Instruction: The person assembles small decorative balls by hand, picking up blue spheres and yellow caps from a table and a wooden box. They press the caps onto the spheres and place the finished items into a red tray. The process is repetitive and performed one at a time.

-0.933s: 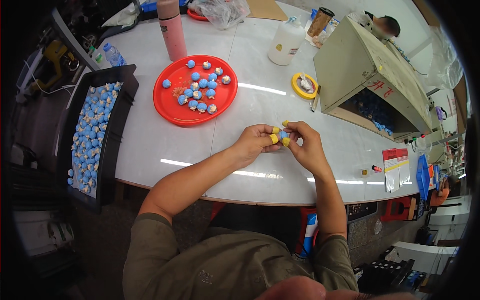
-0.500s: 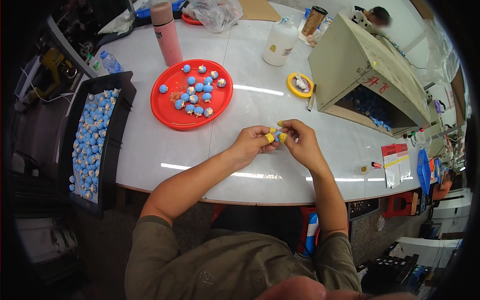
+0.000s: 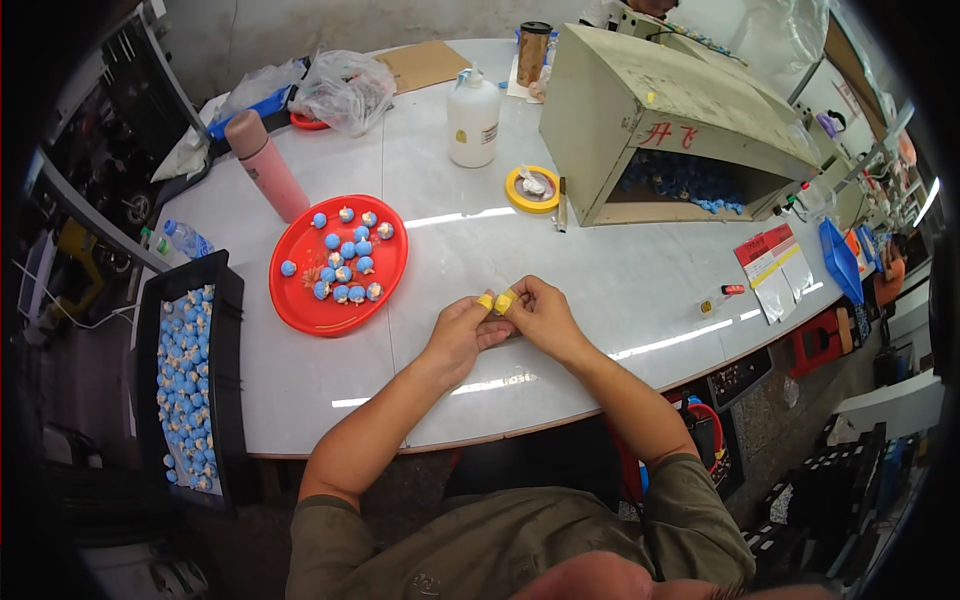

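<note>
My left hand and my right hand meet above the table, thumbs and fingertips pinched together. Yellow tape wraps the thumbs and at least one fingertip. A small blue piece showed between the fingertips a moment ago; now the fingers hide it. To the left of my hands, a red plate carries several small blue balls with pale bits on them. Many similar balls fill a long black tray at the far left.
Behind the plate leans a pink bottle. A white squeeze bottle and a yellow tape roll stand farther back. An open-fronted box with blue pieces inside occupies the back right. Red-and-white papers lie at right.
My view has turned, so the table's things appear shifted left and most sit lower. My fingertips have drawn closer together, and the blue piece between them has gone out of sight.
</note>
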`<action>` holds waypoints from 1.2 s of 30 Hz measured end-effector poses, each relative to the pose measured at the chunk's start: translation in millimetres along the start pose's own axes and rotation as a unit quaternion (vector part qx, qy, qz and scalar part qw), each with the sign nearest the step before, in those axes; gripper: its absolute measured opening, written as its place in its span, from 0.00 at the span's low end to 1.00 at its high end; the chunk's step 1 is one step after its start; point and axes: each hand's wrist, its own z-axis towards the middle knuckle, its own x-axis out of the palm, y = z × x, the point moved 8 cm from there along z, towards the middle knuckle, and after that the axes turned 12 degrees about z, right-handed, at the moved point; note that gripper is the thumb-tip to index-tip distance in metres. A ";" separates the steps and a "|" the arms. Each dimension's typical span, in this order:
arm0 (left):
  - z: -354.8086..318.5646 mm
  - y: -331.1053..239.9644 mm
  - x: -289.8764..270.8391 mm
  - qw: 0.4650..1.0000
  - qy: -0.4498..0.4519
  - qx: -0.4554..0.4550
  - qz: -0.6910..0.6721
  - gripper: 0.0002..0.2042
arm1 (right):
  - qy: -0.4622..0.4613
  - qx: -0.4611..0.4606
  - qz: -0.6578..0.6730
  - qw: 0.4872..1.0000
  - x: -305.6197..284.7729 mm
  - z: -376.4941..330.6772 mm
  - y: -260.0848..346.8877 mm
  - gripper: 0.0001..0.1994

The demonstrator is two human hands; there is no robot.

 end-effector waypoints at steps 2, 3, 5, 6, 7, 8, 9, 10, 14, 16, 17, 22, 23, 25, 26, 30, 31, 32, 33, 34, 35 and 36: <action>2.7 -0.2 -3.4 1.000 -0.011 0.004 0.019 0.11 | -0.012 0.009 0.026 1.000 -2.8 0.8 -7.8 0.16; 2.4 0.1 -3.4 0.999 -0.012 0.007 0.029 0.10 | -0.013 0.026 0.023 0.999 -3.6 0.3 -7.7 0.16; 2.4 0.6 -2.9 0.999 -0.018 0.013 0.049 0.10 | -0.006 0.048 0.015 0.999 -3.7 2.6 -13.8 0.18; 1.9 1.4 -2.9 0.998 -0.020 0.016 0.051 0.10 | 0.003 0.053 0.010 0.999 -2.7 4.5 -20.3 0.18; 1.6 1.7 -2.8 0.998 -0.022 0.019 0.052 0.10 | 0.013 0.059 0.005 0.998 -1.1 5.2 -25.0 0.19; 1.6 1.8 -2.6 0.998 -0.026 0.023 0.053 0.09 | 0.004 0.051 0.001 0.999 -2.1 4.8 -26.1 0.19; 0.3 2.5 -4.8 0.998 -0.033 0.026 0.048 0.10 | 0.001 0.044 -0.002 0.999 1.8 4.0 -22.9 0.19; -0.2 3.0 -6.3 0.998 -0.040 0.030 0.042 0.11 | -0.001 0.036 -0.006 0.999 5.3 3.4 -19.7 0.19; 2.0 2.3 -5.5 0.996 -0.052 0.035 0.055 0.09 | -0.011 0.027 0.021 0.999 4.8 2.7 -20.4 0.18; 5.4 5.0 -4.0 0.996 -0.047 0.051 0.059 0.09 | -0.018 0.020 0.057 0.998 4.0 0.4 -22.1 0.16; 5.6 5.8 -6.1 0.995 -0.044 0.060 0.061 0.09 | -0.020 0.011 0.044 0.999 8.0 -0.3 -21.3 0.16; 6.3 7.1 -6.3 0.994 -0.051 0.069 0.063 0.09 | -0.036 -0.004 0.026 0.999 9.4 -7.0 -15.1 0.13; 6.9 7.8 -6.4 0.994 -0.051 0.070 0.064 0.08 | -0.036 -0.004 0.032 0.999 9.6 -6.9 -18.2 0.13; 7.8 7.8 -6.1 0.994 -0.053 0.073 0.068 0.08 | -0.040 -0.005 0.043 0.998 8.3 -6.4 -23.8 0.13; 8.0 8.3 -6.1 0.993 -0.053 0.075 0.070 0.08 | -0.042 -0.003 0.040 0.998 8.5 -6.7 -25.1 0.13; 9.1 8.5 -5.9 0.992 -0.053 0.083 0.074 0.08 | -0.050 0.001 0.024 0.998 8.3 -6.7 -26.5 0.13; 8.8 8.4 -5.9 0.992 -0.053 0.085 0.077 0.08 | -0.051 0.003 0.021 0.998 8.1 -7.0 -26.4 0.13; 8.6 8.4 -5.6 0.992 -0.054 0.087 0.079 0.08 | -0.053 0.002 0.016 0.998 7.5 -7.7 -25.9 0.13; 8.4 8.3 -5.6 0.992 -0.053 0.087 0.081 0.08 | -0.055 -0.001 0.013 0.998 7.5 -7.9 -25.0 0.13; 8.1 8.2 -5.5 0.992 -0.052 0.086 0.082 0.08 | -0.056 -0.003 0.010 0.998 7.7 -8.2 -24.4 0.13; 7.8 8.1 -5.4 0.991 -0.052 0.086 0.082 0.08 | -0.057 -0.006 0.011 0.998 7.9 -8.5 -24.1 0.13; 7.5 7.8 -5.3 0.992 -0.052 0.087 0.081 0.08 | -0.058 -0.009 0.012 0.998 8.7 -8.5 -24.1 0.13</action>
